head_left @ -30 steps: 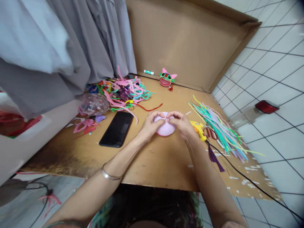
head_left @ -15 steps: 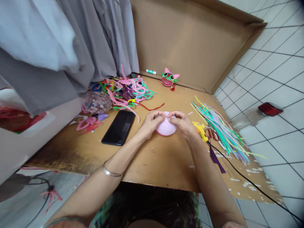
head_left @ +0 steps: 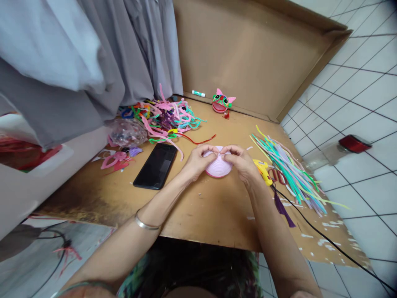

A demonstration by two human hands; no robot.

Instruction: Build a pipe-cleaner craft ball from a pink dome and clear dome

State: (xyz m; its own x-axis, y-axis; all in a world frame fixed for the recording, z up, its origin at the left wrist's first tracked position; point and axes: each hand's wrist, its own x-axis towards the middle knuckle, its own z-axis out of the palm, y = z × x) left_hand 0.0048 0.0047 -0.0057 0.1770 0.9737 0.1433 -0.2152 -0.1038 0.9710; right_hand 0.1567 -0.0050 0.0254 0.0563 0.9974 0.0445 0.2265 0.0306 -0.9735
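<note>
A round lilac disc of coiled pipe cleaner (head_left: 218, 167) with a pink edge lies on the table between my hands. My left hand (head_left: 200, 160) is closed in a pinch at the disc's upper left. From the other side my right hand (head_left: 237, 159) pinches close to the same spot, and the fingertips of both almost meet over the disc. Any small piece between the fingertips is too small to make out. Right of my right hand lies a yellow glue gun (head_left: 263, 171), with red-handled scissors (head_left: 278, 176) beside it.
A black phone (head_left: 155, 166) lies left of my hands, below a tangled heap of pipe cleaners (head_left: 170, 116). Straight pipe cleaners (head_left: 288, 169) and a purple tassel (head_left: 283, 209) lie right. A glue stick (head_left: 198, 94) and animal-face craft (head_left: 221, 101) sit behind. A black cord (head_left: 322, 236) crosses the right side.
Both hands stay pinched at the disc, with only slight finger movement. The whole view has shifted a little; nothing else has visibly moved.
</note>
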